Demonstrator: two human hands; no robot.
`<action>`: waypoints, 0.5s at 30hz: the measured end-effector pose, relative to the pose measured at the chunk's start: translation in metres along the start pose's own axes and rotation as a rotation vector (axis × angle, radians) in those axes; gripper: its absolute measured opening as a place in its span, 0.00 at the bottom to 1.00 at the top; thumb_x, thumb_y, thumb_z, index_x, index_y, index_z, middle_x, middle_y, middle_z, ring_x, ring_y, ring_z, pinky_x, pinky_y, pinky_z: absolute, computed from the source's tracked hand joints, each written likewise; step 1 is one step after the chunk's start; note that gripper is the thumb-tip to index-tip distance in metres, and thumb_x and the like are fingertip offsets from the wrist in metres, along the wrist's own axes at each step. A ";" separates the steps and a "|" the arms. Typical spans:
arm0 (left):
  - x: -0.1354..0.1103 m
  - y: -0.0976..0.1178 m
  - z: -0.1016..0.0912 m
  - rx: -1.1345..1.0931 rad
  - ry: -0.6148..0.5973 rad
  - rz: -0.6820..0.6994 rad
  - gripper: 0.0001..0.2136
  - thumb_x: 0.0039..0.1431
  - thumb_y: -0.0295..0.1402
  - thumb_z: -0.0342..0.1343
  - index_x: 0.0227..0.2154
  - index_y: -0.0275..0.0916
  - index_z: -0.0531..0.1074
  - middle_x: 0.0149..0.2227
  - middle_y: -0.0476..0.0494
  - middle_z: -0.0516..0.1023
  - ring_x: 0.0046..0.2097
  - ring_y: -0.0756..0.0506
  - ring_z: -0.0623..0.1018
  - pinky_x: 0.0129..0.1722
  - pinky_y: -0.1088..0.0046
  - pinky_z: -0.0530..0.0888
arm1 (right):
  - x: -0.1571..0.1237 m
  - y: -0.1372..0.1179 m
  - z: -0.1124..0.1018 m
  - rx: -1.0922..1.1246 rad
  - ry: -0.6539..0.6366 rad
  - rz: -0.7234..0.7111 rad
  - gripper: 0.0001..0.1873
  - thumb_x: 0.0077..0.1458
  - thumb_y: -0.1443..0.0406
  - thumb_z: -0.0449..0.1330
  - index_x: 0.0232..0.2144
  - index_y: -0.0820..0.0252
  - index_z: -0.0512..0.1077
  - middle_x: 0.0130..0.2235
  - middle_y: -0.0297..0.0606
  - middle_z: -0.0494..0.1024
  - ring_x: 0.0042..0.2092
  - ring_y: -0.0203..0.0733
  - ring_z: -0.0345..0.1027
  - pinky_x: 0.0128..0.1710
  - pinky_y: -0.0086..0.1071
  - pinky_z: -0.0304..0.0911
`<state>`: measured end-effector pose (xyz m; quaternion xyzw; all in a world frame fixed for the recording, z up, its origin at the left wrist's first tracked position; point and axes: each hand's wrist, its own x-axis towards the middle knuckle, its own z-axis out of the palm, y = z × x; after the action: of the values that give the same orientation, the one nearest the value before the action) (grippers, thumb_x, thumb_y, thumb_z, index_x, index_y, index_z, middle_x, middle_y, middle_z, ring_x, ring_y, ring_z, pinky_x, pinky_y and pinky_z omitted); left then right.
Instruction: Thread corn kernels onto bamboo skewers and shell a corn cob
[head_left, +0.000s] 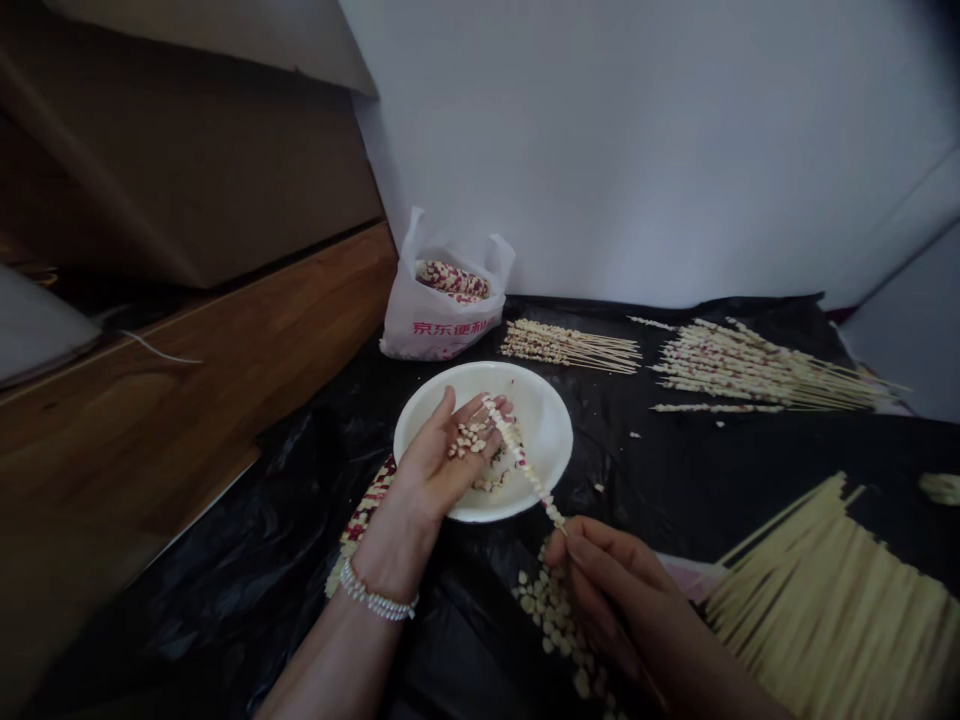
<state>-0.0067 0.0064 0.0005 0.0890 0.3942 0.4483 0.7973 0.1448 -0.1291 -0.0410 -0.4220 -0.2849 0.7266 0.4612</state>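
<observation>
My left hand point(442, 455) lies palm up over a white bowl point(551, 415), fingers spread, with a small heap of corn kernels point(469, 440) in the palm. My right hand point(607, 585) pinches the near end of a thin skewer point(521, 460) threaded with kernels; its far tip reaches over my left fingers. A few more kernels lie in the bowl. Loose kernels point(551, 610) are scattered on the black plastic sheet point(660, 470) under my right hand. A corn cob point(364, 520) lies partly hidden under my left wrist.
A white plastic bag point(439, 315) with corn cobs stands at the back by the wall. Two piles of filled skewers point(570, 345) point(757, 370) lie behind the bowl. Bare bamboo skewers point(832, 590) lie at the right. A wooden ledge point(187, 400) runs along the left.
</observation>
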 end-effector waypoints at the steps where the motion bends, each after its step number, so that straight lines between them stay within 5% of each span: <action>1: 0.003 0.002 -0.002 -0.033 0.040 -0.006 0.20 0.64 0.35 0.48 0.55 0.30 0.65 0.47 0.29 0.76 0.47 0.40 0.79 0.39 0.68 0.79 | 0.000 -0.001 -0.001 0.001 0.003 0.000 0.16 0.59 0.53 0.58 0.31 0.59 0.72 0.13 0.20 0.57 0.14 0.25 0.40 0.13 0.22 0.36; 6: 0.013 0.012 -0.012 -0.156 0.177 -0.066 0.23 0.64 0.31 0.43 0.60 0.26 0.56 0.53 0.23 0.70 0.49 0.39 0.77 0.39 0.64 0.79 | -0.002 -0.003 -0.001 0.006 0.007 0.017 0.16 0.59 0.53 0.59 0.30 0.59 0.73 0.13 0.21 0.58 0.14 0.25 0.40 0.13 0.22 0.37; 15: 0.014 0.006 -0.009 -0.196 0.261 -0.034 0.16 0.62 0.28 0.47 0.52 0.31 0.64 0.43 0.32 0.72 0.43 0.42 0.77 0.38 0.66 0.79 | -0.005 -0.002 -0.001 0.022 0.016 0.049 0.16 0.57 0.52 0.59 0.29 0.58 0.73 0.12 0.21 0.57 0.14 0.25 0.39 0.13 0.22 0.36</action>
<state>-0.0125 0.0194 -0.0102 -0.0548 0.4502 0.4788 0.7517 0.1477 -0.1330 -0.0376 -0.4297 -0.2630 0.7372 0.4502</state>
